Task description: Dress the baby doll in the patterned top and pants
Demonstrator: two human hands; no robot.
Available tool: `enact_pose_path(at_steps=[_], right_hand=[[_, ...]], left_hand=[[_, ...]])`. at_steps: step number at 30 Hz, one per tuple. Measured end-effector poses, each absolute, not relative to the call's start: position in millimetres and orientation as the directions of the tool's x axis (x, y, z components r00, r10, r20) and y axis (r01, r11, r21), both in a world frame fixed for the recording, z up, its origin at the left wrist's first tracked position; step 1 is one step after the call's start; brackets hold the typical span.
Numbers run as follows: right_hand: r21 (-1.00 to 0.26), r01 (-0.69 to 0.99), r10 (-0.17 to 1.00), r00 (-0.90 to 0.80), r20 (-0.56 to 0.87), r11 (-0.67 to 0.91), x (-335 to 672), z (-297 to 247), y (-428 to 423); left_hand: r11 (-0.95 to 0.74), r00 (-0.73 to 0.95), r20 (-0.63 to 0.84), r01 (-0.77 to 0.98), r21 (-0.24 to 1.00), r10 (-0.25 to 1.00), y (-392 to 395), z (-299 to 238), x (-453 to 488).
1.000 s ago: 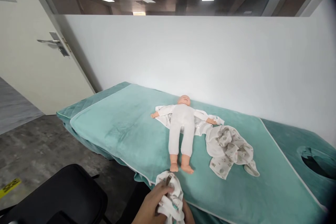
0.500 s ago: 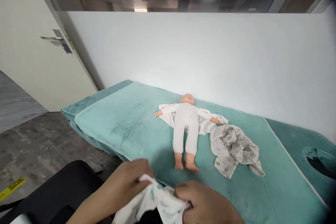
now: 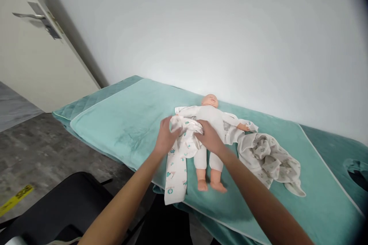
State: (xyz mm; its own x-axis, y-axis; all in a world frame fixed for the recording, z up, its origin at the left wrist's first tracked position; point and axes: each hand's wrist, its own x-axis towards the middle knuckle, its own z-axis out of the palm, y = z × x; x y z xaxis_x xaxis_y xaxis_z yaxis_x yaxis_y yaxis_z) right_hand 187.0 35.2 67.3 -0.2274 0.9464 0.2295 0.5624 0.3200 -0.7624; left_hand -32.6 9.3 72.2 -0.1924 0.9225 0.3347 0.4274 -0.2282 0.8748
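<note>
A white baby garment [image 3: 176, 172] with small teal prints is held up between both hands, over the doll's right side and thigh. My left hand [image 3: 167, 136] pinches one side of its bunched upper edge. On the other side, my right hand [image 3: 209, 134] has its fingers closed on the gathered cloth. One long, straight panel hangs below my left hand to the bed's front edge. Behind the garment lies a doll [image 3: 211, 116] on its back, in a white suit with bare feet. Cloth and hands hide part of its arm and legs.
A crumpled printed cloth [image 3: 270, 157] lies right of the doll on the green bed [image 3: 115, 122]. White wall [image 3: 201, 34] rises behind. A black chair [image 3: 77, 203] stands at lower left, and a door [image 3: 31, 57] at far left.
Both hands have moved forward from the bed's near edge to over the doll, carrying the printed garment. Its long panel now hangs down. The view has tilted downward.
</note>
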Motion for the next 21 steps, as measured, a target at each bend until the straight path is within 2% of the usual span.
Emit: enact_pose_path(at_steps=[5, 7, 9, 11, 13, 17, 21], right_hand=[[-0.703, 0.677, 0.942, 0.044, 0.333, 0.217, 257.8, 30.5, 92.9], [-0.699, 0.704, 0.938, 0.145, 0.316, 0.127, 276.1, 28.9, 117.1], [-0.679, 0.734, 0.950, 0.201, 0.241, 0.017, 284.8, 30.5, 139.0], [-0.630, 0.773, 0.961, 0.223, 0.160, -0.075, 286.8, 32.6, 156.5], [-0.581, 0.807, 0.974, 0.202, 0.098, -0.109, 286.5, 34.2, 170.0], [-0.568, 0.819, 0.994, 0.107, 0.004, -0.086, 291.1, 40.1, 193.1], [-0.727, 0.669, 0.981, 0.011, -0.196, -0.153, 299.7, 54.9, 212.9]], left_hand=[[-0.437, 0.127, 0.436, 0.499, 0.748, 0.891, -37.2, 31.8, -4.0], [-0.552, 0.282, 0.478, 0.504, 0.664, 0.832, -43.7, 35.6, 12.9], [-0.634, 0.394, 0.500, 0.548, 0.546, 0.771, -36.8, 46.8, 24.6], [-0.617, 0.413, 0.475, 0.648, 0.447, 0.777, -23.5, 58.4, 25.7], [-0.531, 0.381, 0.397, 0.747, 0.400, 0.835, -13.8, 66.5, 15.6], [-0.401, 0.325, 0.241, 0.807, 0.433, 0.915, -24.8, 78.1, -16.7], [-0.321, 0.252, 0.203, 0.644, 0.694, 0.946, -59.4, 84.0, -23.5]])
